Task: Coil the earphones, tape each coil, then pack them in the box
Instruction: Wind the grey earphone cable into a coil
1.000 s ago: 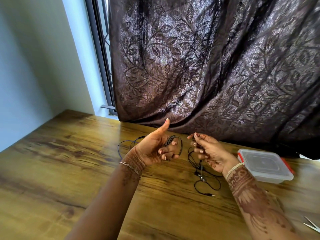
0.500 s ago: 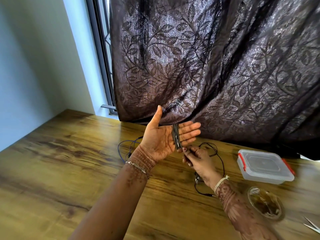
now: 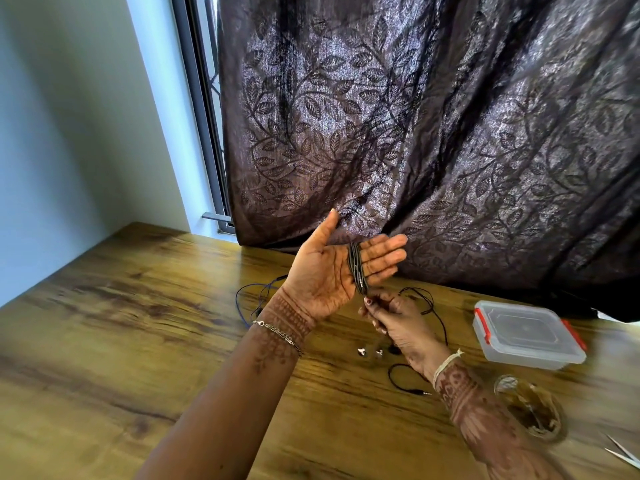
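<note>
Hovering palm-up above the middle of the wooden surface [image 3: 138, 341], the left hand [image 3: 322, 275] is carrying a black earphone coil [image 3: 356, 268] wound round its four fingers [image 3: 381, 252], which are lying straight and pressed together while the thumb is pointing up and apart. Just below the coil, the right hand [image 3: 398, 320] is pinching the black earphone cord [image 3: 434, 308] between curled fingers and thumb. The rest of that cord is trailing down to the surface, where a jack plug [image 3: 424, 393] is lying beside the right wrist and blurred earbuds [image 3: 370, 353] are resting under the hands. A blue earphone cord [image 3: 242, 303] is lying loose behind the left wrist. A clear lidded box [image 3: 530, 336] with red clips is sitting toward the right edge, a tape roll [image 3: 530, 410] is lying in front of it, and scissors [image 3: 623, 453] are poking in at the front right corner.
</note>
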